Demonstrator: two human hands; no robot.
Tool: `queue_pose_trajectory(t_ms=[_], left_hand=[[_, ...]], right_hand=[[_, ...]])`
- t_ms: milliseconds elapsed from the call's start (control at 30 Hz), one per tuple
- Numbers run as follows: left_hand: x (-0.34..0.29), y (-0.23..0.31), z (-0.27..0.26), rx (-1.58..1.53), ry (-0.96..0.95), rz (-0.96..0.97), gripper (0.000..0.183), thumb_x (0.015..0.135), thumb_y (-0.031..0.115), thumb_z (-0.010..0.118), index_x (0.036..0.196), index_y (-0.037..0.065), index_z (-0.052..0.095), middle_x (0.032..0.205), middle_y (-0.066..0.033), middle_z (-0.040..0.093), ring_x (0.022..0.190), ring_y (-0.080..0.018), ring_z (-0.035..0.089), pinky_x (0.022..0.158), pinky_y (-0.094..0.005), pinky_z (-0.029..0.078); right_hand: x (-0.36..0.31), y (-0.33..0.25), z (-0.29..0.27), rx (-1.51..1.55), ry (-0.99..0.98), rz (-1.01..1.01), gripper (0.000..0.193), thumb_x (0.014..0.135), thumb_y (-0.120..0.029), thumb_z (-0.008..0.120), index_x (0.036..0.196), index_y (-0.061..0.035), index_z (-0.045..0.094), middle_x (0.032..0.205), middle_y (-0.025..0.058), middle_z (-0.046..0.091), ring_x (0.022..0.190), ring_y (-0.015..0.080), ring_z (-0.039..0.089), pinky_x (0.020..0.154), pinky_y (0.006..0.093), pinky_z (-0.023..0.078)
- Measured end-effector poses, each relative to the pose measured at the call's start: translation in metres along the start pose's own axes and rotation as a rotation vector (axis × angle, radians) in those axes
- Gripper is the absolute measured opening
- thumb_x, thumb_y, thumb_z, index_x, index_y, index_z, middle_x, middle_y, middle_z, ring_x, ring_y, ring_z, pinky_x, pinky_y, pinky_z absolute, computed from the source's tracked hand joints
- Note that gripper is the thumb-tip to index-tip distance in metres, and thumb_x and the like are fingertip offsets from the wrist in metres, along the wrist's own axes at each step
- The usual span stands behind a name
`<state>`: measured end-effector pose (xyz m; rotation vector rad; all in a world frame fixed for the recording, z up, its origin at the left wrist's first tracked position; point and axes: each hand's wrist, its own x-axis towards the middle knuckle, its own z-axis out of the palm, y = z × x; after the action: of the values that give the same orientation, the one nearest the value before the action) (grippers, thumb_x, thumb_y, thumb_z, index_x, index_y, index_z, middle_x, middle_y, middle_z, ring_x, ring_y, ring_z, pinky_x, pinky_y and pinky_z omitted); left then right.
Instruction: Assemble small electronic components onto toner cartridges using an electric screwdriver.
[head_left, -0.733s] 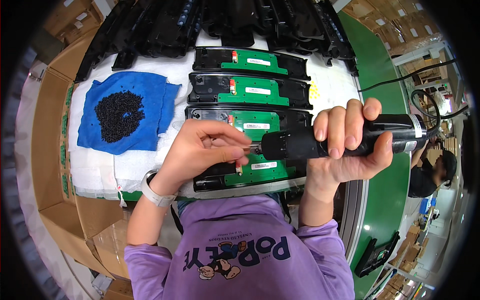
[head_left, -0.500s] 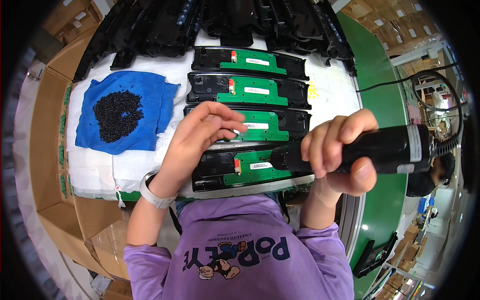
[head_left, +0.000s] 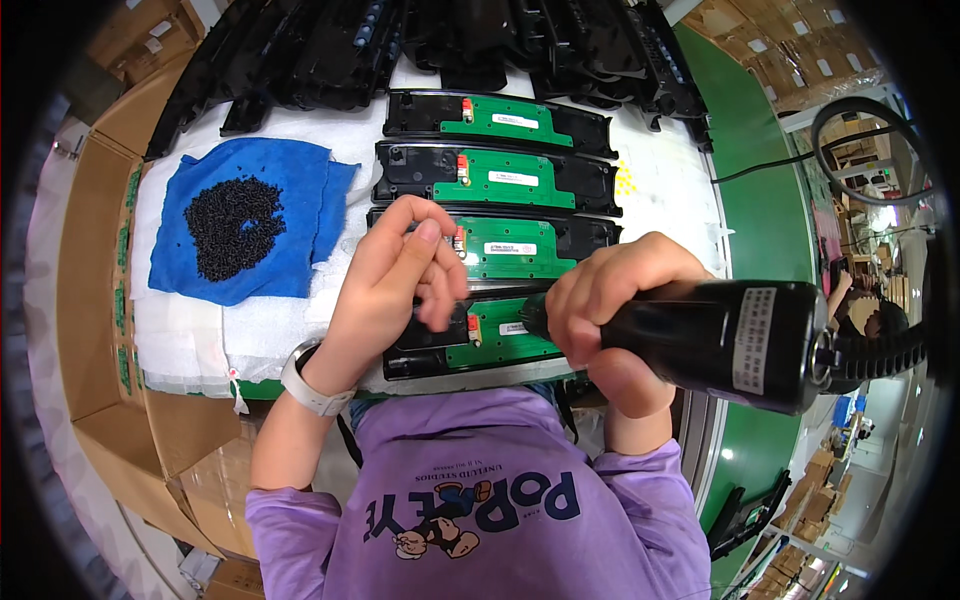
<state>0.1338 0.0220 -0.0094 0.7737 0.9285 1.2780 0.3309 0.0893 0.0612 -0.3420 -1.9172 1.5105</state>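
Note:
My right hand (head_left: 625,305) grips a black electric screwdriver (head_left: 705,340), whose tip end points left over the nearest panel. That panel is a long black plastic housing (head_left: 415,363) with a green circuit board (head_left: 500,348), a white label and a red part. My left hand (head_left: 395,265), with a white watch band (head_left: 312,385) at the wrist, hovers over the left part of the two nearest panels. Its fingers are curled with the thumb pressed to them; what they may hold is hidden. Farther off, more such panels (head_left: 405,178) lie in a column.
Left of the panels, a blue cloth (head_left: 170,270) carries a heap of small black screws (head_left: 230,225). Black plastic housings (head_left: 480,40) are piled along the back. An open cardboard box (head_left: 110,400) stands at the left. The screwdriver's cable (head_left: 880,355) runs off right; a green surface (head_left: 760,330) lies there.
My right hand and the screwdriver have moved left along the nearest panel, the screwdriver's rear end swinging lower. My left hand's fingers have curled in, from stretched to bent.

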Motion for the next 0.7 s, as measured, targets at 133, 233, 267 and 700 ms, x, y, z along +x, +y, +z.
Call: queue_pose_trajectory(t_ms=[133,233,267,700], left_hand=[[0.0,0.002,0.005,0.124,-0.027,0.012,0.016,0.095,0.019,0.035,0.098,0.004,0.041,0.058,-0.0003,0.045,0.046,-0.0032,0.034,0.043,-0.0168,0.024],[0.001,-0.001,0.005,0.104,-0.076,0.028,0.014,0.094,0.018,0.038,0.098,0.005,0.041,0.058,0.0022,0.04,0.046,-0.0034,0.026,0.043,-0.0184,0.021],[0.0,-0.002,0.006,0.086,-0.062,0.043,0.012,0.094,0.017,0.039,0.098,0.006,0.041,0.059,0.0014,0.043,0.047,-0.0034,0.03,0.043,-0.0177,0.023],[0.002,-0.003,0.005,0.096,-0.017,0.019,0.013,0.09,0.014,0.051,0.088,0.0,0.049,0.071,-0.0085,0.061,0.054,-0.0105,0.058,0.049,-0.0171,0.041]], right_hand=[[0.0,0.008,0.007,-0.01,0.082,-0.058,0.033,0.07,-0.017,0.072,0.081,-0.0021,0.044,0.061,0.0054,0.052,0.045,0.0131,0.047,0.043,0.0255,0.039],[-0.003,0.006,0.012,0.07,0.172,-0.088,0.033,0.07,-0.017,0.072,0.081,-0.0025,0.044,0.059,0.0047,0.05,0.047,0.0128,0.047,0.042,0.0254,0.038],[-0.005,0.004,0.012,0.057,0.168,-0.081,0.033,0.071,-0.017,0.072,0.082,-0.0026,0.044,0.06,0.0047,0.05,0.047,0.0128,0.047,0.042,0.0254,0.038],[-0.002,0.007,0.014,0.175,0.161,-0.139,0.033,0.071,-0.018,0.072,0.081,-0.002,0.045,0.057,0.0042,0.05,0.044,0.0132,0.045,0.039,0.0244,0.035]])
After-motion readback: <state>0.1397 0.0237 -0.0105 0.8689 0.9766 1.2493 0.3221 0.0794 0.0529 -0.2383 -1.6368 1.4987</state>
